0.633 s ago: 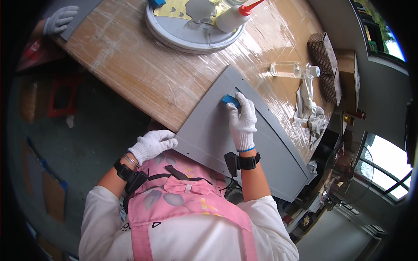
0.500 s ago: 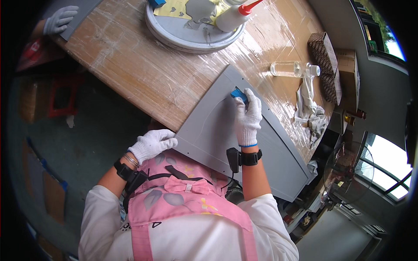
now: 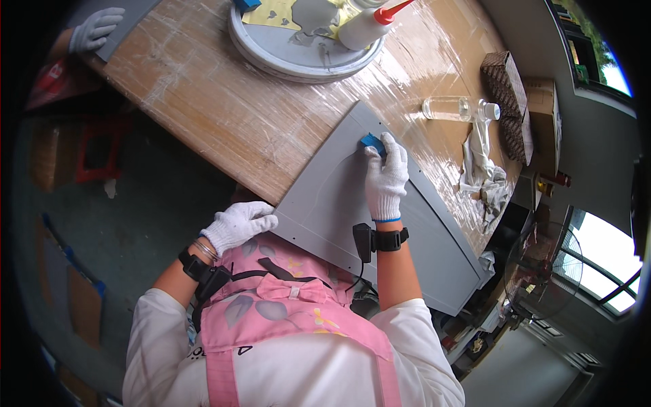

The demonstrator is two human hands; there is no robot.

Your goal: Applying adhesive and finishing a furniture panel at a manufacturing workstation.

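A grey panel (image 3: pixel 319 193) with a raised border strip lies aslant over the table's near edge, close to my body. My right hand (image 3: pixel 386 176), in a white knit glove, is closed on a small blue block (image 3: pixel 371 142) and presses it against the panel's upper part. At the panel's near left corner, my gloved left hand (image 3: pixel 239 224) grips the edge, its fingertips partly hidden. A faint curved line runs across the grey surface to the left of the block.
On the film-covered table (image 3: pixel 190 88) stands a round grey lid (image 3: pixel 291 64) bearing grey paste, another blue block (image 3: pixel 247 5) and a white squeeze bottle (image 3: pixel 363 30). A clear bottle (image 3: pixel 447 107), rags (image 3: pixel 489 183) and boxes (image 3: pixel 508 102) lie right. A co-worker's gloved hand (image 3: pixel 98 30) rests far left.
My right hand and the blue block have shifted very slightly on the panel. My left hand keeps its place at the corner.
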